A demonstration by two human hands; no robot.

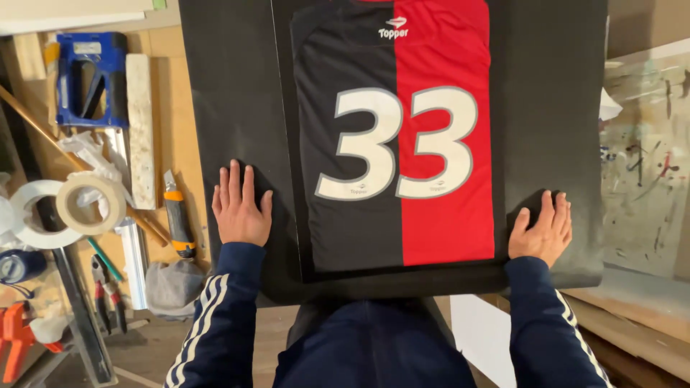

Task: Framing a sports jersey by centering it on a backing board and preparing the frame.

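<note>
A black board (215,93) is being pressed down flat by two hands. A folded shirt (395,136) is lying in the middle of the board, inside a thin raised line that is running around it like a frame. The shirt is half dark and half red, with big white numbers on it. Its long side is running away from the person, from near the body up toward the top of the picture.

The left hand (239,208) is being laid flat on the board, just left of the shirt and near its lower corner. Its fingers are being held straight and close together, pointing away from the body. Nothing is being gripped by it.

The right hand (543,231) is being laid on the board just right of the shirt, also low down. Its fingers are a little bent and close together, and nothing is being held in them. So the shirt is lying between the two hands, and both hands are about as near to it as each other.

The board is resting on a wooden bench (169,100). Left of the board, a knife (177,219) with an orange and black grip is lying close to the left hand. Farther left, a tape roll (90,203), a blue tool (90,75) and pliers (104,284) are being kept. A grey cloth (172,287) is lying near the left sleeve.
</note>
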